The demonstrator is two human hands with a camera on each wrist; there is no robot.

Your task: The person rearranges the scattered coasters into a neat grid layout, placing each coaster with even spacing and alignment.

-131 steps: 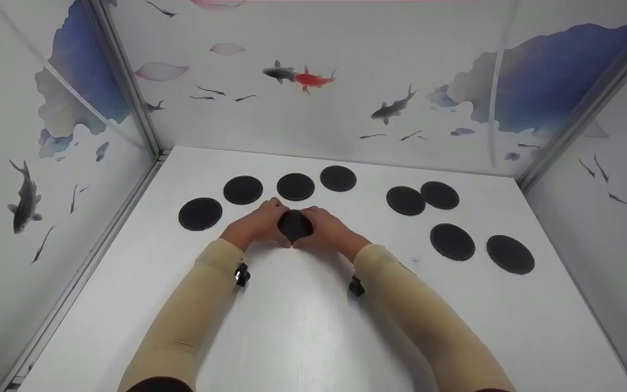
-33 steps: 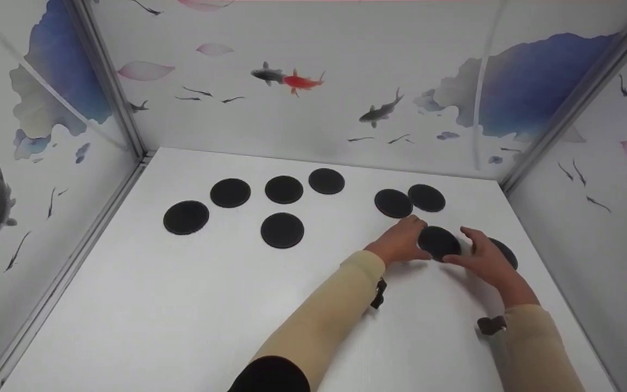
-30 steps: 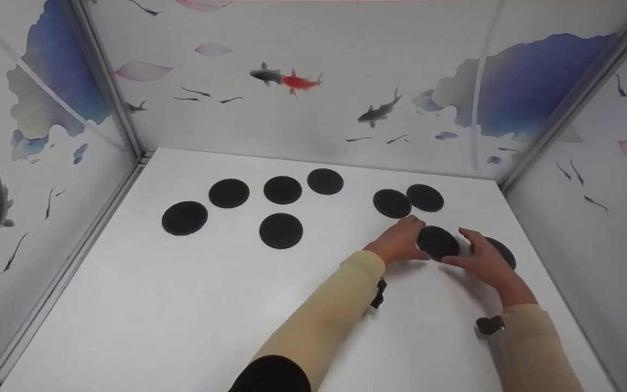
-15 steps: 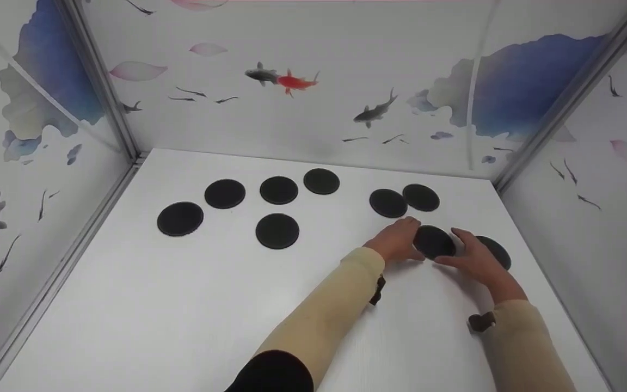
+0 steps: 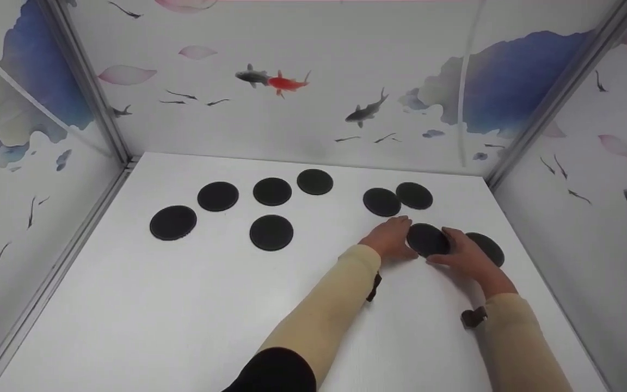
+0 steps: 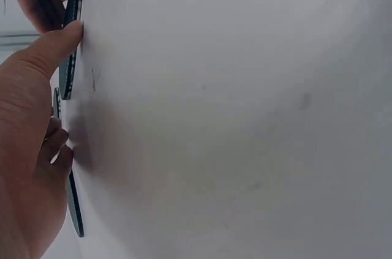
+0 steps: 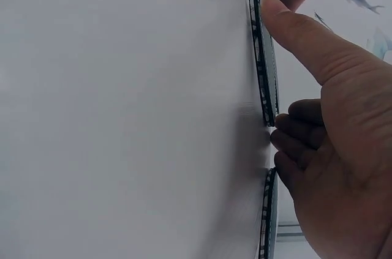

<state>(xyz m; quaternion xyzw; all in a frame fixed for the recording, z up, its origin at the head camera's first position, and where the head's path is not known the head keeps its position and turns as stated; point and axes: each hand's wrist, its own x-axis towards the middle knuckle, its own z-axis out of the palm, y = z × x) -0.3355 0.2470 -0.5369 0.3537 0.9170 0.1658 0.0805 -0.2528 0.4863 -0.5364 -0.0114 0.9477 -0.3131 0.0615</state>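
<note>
A black round coaster (image 5: 428, 240) lies at the right of the white table, framed by both hands in the head view. My left hand (image 5: 391, 239) curls round its left rim, thumb at the near side. Opposite, my right hand (image 5: 468, 255) has its fingers at the right rim and its thumb at the near edge. In the right wrist view the coaster (image 7: 264, 69) shows a patterned black-and-white edge, with the thumb at one end and the fingers at the other. The left wrist view has the left thumb on the coaster (image 6: 68, 78); the hand hides part of it.
Another coaster (image 5: 486, 250) sits just right of the right hand, partly covered. Two touching coasters (image 5: 381, 202) lie behind the left hand. Several more, including one coaster (image 5: 271, 232) nearer the middle, spread leftward. White printed walls (image 5: 292, 130) enclose the table (image 5: 183, 305) at back and sides.
Since the oldest frame, both hands have left the middle coaster and come to the one at the right. Lately the right hand has closed the gap to its right rim; the view has turned slightly right.
</note>
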